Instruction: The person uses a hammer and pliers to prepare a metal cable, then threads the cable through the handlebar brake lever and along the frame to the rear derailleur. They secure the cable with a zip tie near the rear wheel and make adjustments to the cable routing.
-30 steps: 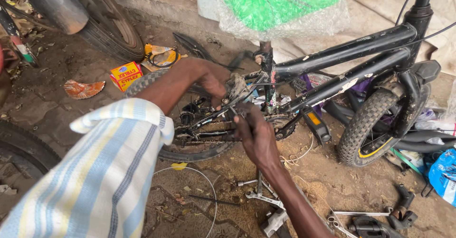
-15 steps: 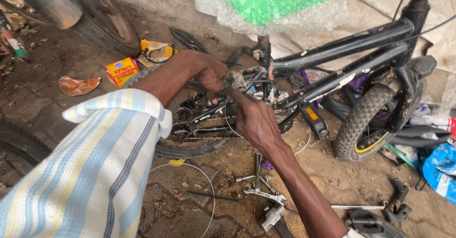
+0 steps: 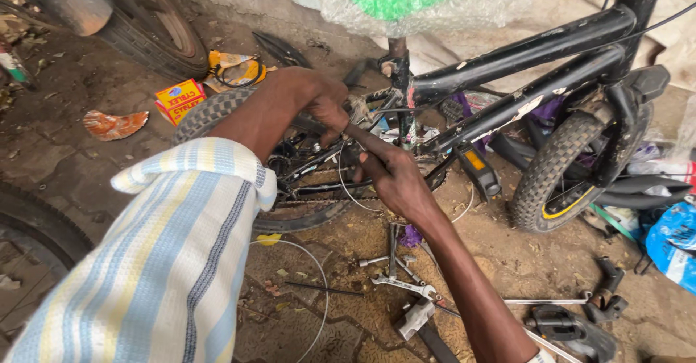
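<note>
Two hands at one black bike, fingers working by its rear wheel.

Left hand (image 3: 322,102) curled shut around a thin cable (image 3: 348,189); right hand (image 3: 395,178) pinching a rod just below; spanners (image 3: 402,283) beneath; right hand shifted slightly lower than before.

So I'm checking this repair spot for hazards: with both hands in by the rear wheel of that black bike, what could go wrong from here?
1. The left hand and right hand work close to the chain area; fingers could get pinched if the rear wheel turns.
2. The loose cable by the right hand may snag or whip.
3. Spanners lie scattered on the ground below; they could be knelt on or kicked away.
</note>
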